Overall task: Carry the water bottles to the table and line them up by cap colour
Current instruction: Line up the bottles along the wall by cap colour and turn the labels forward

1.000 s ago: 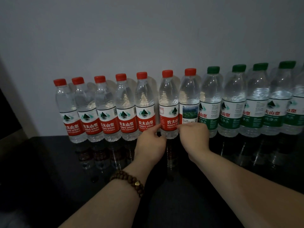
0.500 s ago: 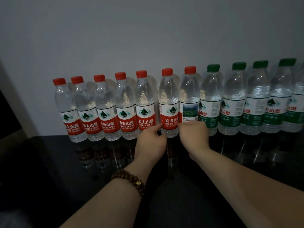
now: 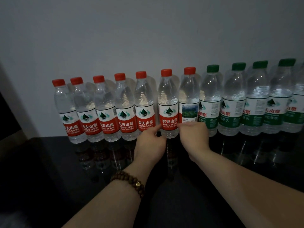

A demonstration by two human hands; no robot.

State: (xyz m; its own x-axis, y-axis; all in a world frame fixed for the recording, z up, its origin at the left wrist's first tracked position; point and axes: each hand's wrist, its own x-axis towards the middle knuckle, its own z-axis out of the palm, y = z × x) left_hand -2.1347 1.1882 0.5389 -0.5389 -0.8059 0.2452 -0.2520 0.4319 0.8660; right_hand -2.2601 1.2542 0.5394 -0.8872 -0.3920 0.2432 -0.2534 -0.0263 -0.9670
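Red-capped bottles [image 3: 125, 112]: 7. Green-capped bottles [image 3: 233, 102]: 4. Green-labelled bottle [image 3: 298, 116] cut off by the right edge of the view: 1 (its cap is out of sight, so it is not entered among the green caps). Bottles in all: 12. Hands: 2, being one left hand [image 3: 150, 143] and one right hand [image 3: 194, 137]. Bead bracelet [image 3: 130, 181]: 1. Table [image 3: 49, 170]: 1.

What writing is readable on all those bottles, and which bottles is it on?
"农夫山泉": on the red labels of the red-capped bottles.
"NONGFU SPRING": beneath it, same labels.
"550ml": in the line below, barely legible.
"夫山泉": on labels of the green-capped bottles, first character hidden.
"净水": on their green band.
Fine print on the green-capped bottles and below the landscape picture on the last red-capped bottle: too small to read.
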